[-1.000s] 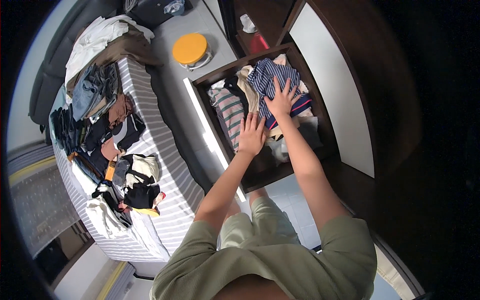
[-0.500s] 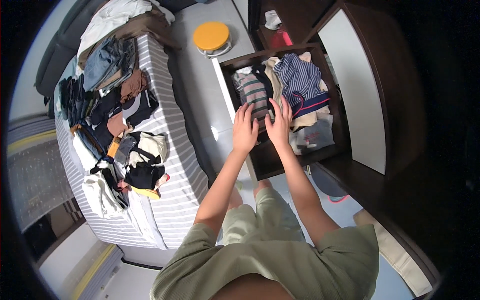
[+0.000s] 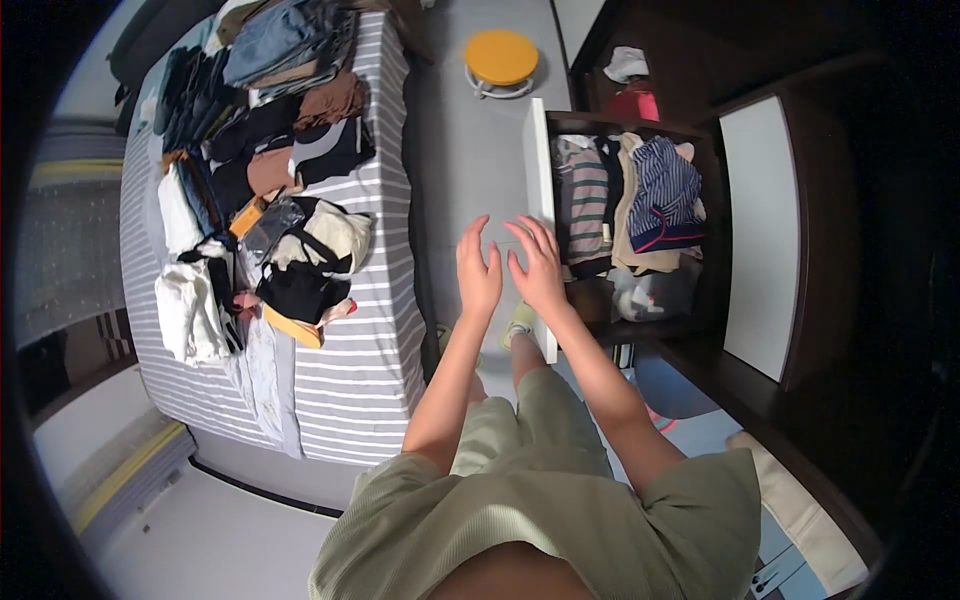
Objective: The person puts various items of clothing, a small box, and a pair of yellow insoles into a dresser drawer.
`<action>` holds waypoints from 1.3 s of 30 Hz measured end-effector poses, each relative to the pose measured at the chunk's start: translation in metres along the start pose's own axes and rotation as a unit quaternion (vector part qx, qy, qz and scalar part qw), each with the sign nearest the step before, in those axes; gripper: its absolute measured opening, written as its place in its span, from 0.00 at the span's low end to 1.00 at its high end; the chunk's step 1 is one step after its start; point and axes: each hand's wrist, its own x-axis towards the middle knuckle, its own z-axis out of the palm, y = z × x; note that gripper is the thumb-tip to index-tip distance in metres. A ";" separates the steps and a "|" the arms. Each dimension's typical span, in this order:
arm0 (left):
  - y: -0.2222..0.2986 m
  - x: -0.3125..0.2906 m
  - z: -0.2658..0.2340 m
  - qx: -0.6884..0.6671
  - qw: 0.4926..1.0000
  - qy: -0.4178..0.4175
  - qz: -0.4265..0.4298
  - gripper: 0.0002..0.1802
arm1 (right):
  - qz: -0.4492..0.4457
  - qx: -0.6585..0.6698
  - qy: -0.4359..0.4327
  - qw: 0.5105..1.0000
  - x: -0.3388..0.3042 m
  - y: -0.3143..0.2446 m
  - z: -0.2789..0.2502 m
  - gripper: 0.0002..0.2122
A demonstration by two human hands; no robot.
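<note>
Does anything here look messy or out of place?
Yes. The clothes lie heaped loosely across the striped bed instead of stacked, and the open drawer holds rumpled garments. Both hands, left and right, are open and empty.

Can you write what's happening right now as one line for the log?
left hand: open, empty | right hand: open, empty, at drawer front | drawer: open, folded clothes inside | bed: clothes piled

Open dark wooden drawer, white front edge; folded striped clothes packed upright inside.
</note>
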 end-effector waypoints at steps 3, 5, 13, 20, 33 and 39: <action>-0.017 -0.007 -0.027 -0.009 1.000 0.015 -0.015 0.20 | -0.012 0.011 -0.029 0.999 -0.006 -0.021 0.024 0.19; -0.030 -0.012 -0.045 -0.009 0.999 0.023 -0.023 0.20 | -0.013 0.017 -0.052 0.998 -0.010 -0.036 0.040 0.20; -0.084 -0.037 -0.129 -0.003 0.997 0.056 -0.047 0.20 | -0.050 0.037 -0.108 0.992 -0.024 -0.103 0.110 0.20; -0.127 -0.064 -0.199 -0.019 0.995 0.057 -0.077 0.20 | -0.059 0.058 -0.152 0.985 -0.048 -0.157 0.174 0.19; -0.193 -0.119 -0.288 -0.014 0.987 0.122 -0.100 0.21 | -0.063 0.067 -0.246 0.965 -0.109 -0.208 0.251 0.19; -0.234 -0.142 -0.304 -0.028 0.973 0.139 -0.182 0.22 | -0.063 0.086 -0.289 0.951 -0.120 -0.212 0.284 0.17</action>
